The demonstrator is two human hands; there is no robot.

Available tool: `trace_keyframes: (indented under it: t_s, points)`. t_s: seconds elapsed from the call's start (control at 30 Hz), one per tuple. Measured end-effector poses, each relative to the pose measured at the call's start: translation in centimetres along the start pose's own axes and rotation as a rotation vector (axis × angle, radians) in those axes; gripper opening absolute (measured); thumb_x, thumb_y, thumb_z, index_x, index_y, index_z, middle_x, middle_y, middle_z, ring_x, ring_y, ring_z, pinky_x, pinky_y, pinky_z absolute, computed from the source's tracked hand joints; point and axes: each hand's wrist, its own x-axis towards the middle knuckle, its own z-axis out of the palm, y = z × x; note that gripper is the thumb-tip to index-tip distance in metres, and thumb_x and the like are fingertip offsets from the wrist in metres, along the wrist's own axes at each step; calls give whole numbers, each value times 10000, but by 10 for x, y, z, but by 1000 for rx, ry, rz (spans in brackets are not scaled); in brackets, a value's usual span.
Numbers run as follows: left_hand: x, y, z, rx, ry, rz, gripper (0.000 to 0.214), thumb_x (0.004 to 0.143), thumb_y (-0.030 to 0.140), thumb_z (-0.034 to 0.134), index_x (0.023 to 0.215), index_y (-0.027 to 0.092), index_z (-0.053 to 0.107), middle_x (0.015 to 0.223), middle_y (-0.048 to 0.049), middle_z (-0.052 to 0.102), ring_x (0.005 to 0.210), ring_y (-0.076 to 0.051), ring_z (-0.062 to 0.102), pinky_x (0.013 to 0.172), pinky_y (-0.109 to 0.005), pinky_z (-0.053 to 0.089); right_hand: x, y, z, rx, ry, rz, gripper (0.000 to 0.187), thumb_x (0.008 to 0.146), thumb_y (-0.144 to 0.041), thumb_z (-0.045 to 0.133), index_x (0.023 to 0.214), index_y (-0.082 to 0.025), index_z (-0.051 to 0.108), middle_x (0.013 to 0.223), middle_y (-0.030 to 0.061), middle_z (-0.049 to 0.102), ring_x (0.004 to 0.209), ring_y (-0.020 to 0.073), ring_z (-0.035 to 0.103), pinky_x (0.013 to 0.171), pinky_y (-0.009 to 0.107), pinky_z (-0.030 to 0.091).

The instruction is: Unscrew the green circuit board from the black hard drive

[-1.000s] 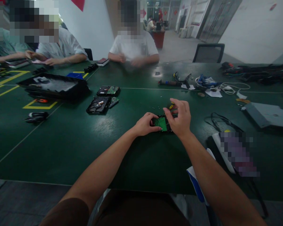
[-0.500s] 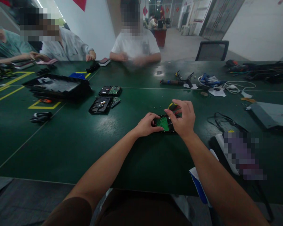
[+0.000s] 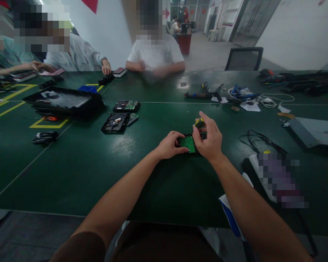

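A black hard drive with a green circuit board (image 3: 187,143) lies on the green table (image 3: 164,182) in front of me. My left hand (image 3: 169,145) grips its left edge with curled fingers. My right hand (image 3: 209,137) is closed round a small tool with a yellow and black handle (image 3: 199,123), held upright over the drive's right side. The tool's tip is hidden behind my fingers.
Two other opened hard drives (image 3: 114,122) (image 3: 126,105) lie to the left, beside a black tray (image 3: 62,100). Cables (image 3: 258,140), a soldering tool (image 3: 199,95) and a grey box (image 3: 311,131) sit to the right. People sit along the far edge.
My right hand has closed and drawn the yellow-handled tool upright over the drive. My left hand stays on the drive's left edge.
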Motion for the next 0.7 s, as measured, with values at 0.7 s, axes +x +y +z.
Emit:
trace_keyframes:
  t_s: [0.7]
  points:
    - [-1, -4, 2, -27, 22, 16, 666, 746, 502, 843, 1293, 206, 604, 1249, -102, 554, 827, -161, 591, 753, -356, 549, 2, 2, -2, 71, -51, 46, 648, 926, -239, 581, 1543, -300, 392, 1377, 108, 604, 1011, 258, 695, 802, 454, 664]
